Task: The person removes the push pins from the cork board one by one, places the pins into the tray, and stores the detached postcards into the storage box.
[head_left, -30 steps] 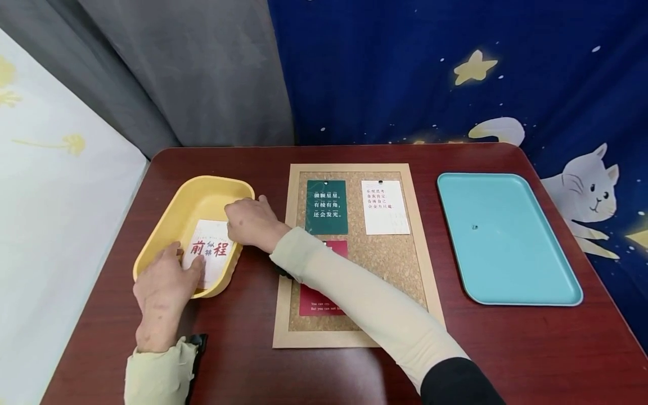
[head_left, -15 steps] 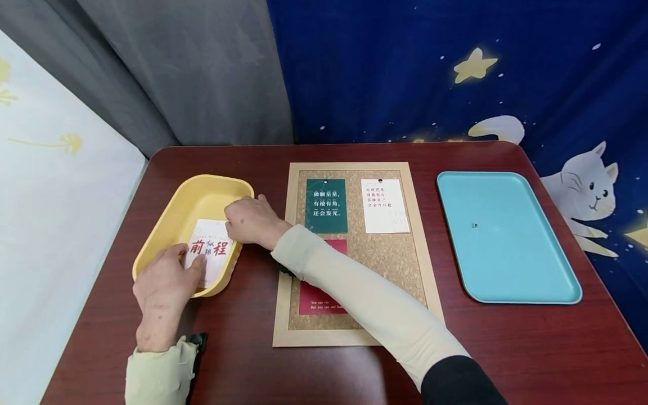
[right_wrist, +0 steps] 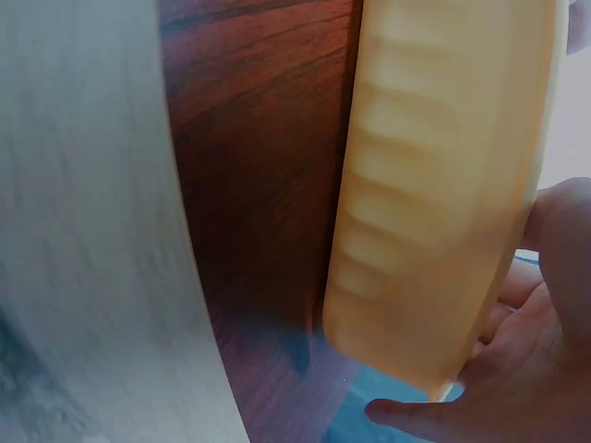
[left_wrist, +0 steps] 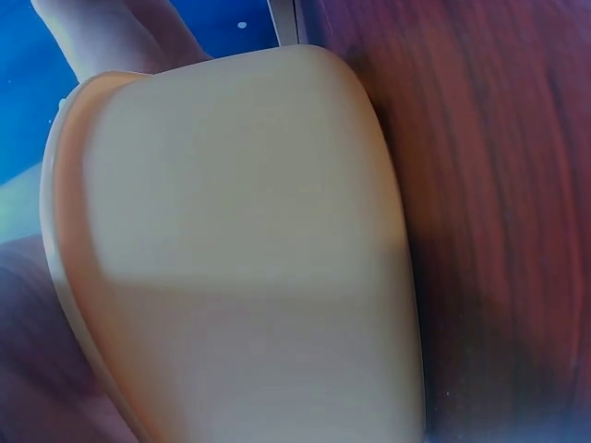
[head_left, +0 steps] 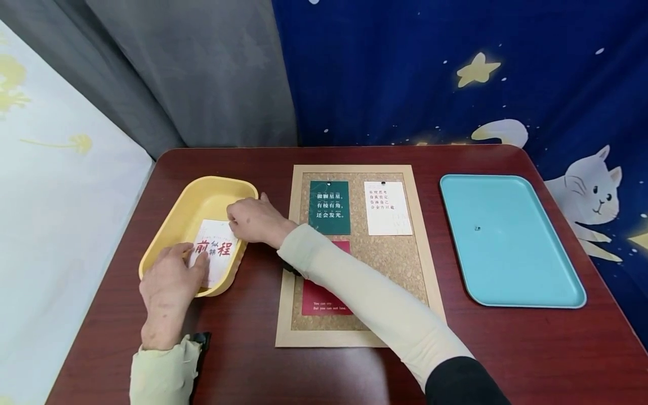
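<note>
A yellow plastic basket [head_left: 210, 197] stands on the left of the table, holding a white card [head_left: 219, 232] printed with red and dark characters. Over the basket's near left rim, my left hand [head_left: 169, 281] grips the card's left edge, its thumb across the card's face. My right hand [head_left: 255, 222] reaches over the right rim with curled fingers at the card's upper right; its fingertips are hidden, and I cannot tell what they pinch. In the right wrist view, this hand [right_wrist: 526, 351] lies along the rim of the basket [right_wrist: 416, 212], the little finger stretched outside.
A wood-framed corkboard [head_left: 400, 261] lies mid-table, partly under my right forearm. It bears a green card [head_left: 329, 219], a white card [head_left: 388, 222] and a red card [head_left: 324, 304]. On the right is a blue tray [head_left: 521, 247] with a tiny dark thing [head_left: 477, 228] in it.
Both hands, the card and the basket stay in nearly the same places. The whole head view shifts slightly to the right.
</note>
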